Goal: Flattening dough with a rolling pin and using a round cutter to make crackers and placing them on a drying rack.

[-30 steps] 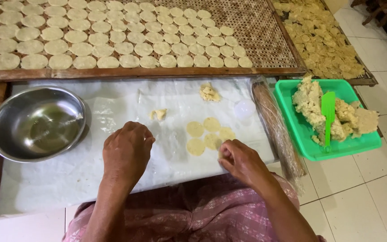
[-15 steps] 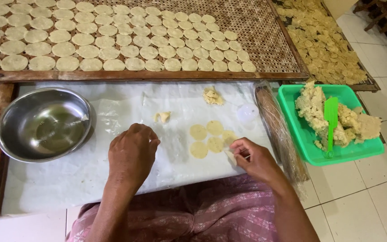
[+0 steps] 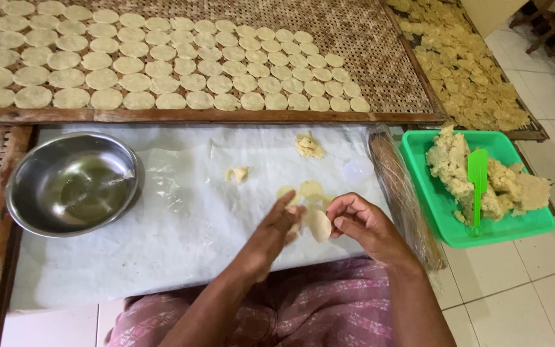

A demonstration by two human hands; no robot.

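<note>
My right hand (image 3: 362,226) pinches a thin pale dough disc (image 3: 318,224) and lifts it off the white plastic sheet (image 3: 181,218). My left hand (image 3: 276,232) reaches in from the left, its fingertips touching the same disc's edge. Two more flat discs (image 3: 304,191) lie on the sheet just beyond the hands. Small dough scraps rest further back, one lump (image 3: 308,146) and one smaller piece (image 3: 237,174).
A steel bowl (image 3: 72,183) sits at the left of the sheet. A woven tray (image 3: 380,58) behind holds several rows of discs. A plastic-wrapped rolling pin (image 3: 401,186) lies at right, beside a green tub (image 3: 438,212) of dough with a green spatula (image 3: 476,183).
My left hand lifted off the sheet and moved right to meet the right hand. The right hand has picked up one disc from the small group on the sheet.
</note>
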